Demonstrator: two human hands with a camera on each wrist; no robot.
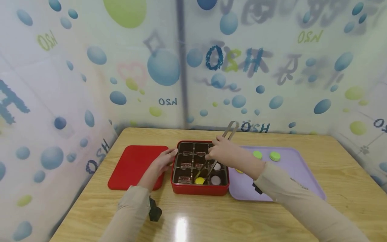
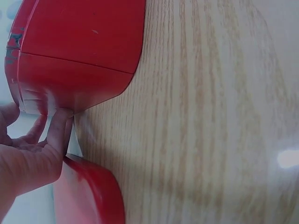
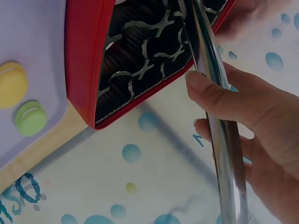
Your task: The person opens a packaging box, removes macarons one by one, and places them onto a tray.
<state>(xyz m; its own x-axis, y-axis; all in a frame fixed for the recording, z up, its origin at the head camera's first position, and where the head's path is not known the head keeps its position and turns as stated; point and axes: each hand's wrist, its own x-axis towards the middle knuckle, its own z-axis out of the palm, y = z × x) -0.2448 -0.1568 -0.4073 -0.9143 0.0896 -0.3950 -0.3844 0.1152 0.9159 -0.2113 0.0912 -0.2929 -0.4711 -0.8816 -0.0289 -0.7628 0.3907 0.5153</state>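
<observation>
A red square tin (image 1: pixel 199 190) with a dark divided insert stands on the table. My right hand (image 1: pixel 225 150) grips metal tongs (image 1: pixel 232 129), also seen in the right wrist view as shiny tongs (image 3: pixel 224 154) between thumb and fingers. The tong tips reach down into the front middle compartment, right at a yellow macaron (image 1: pixel 199 180). A lilac macaron (image 1: pixel 215 180) sits in the front right compartment, with a whitish macaron (image 1: pixel 216 166) behind it. At the tin's left side, my left hand (image 1: pixel 164 159) touches the outer wall with its fingertips.
Left of the tin lies a red lid (image 1: pixel 133 166), partly under my left forearm. To the right, a lilac tray (image 1: pixel 290 178) carries green macarons (image 1: pixel 275 156) and a yellow macaron (image 3: pixel 11 85). A printed curtain (image 1: pixel 136 84) hangs behind the table.
</observation>
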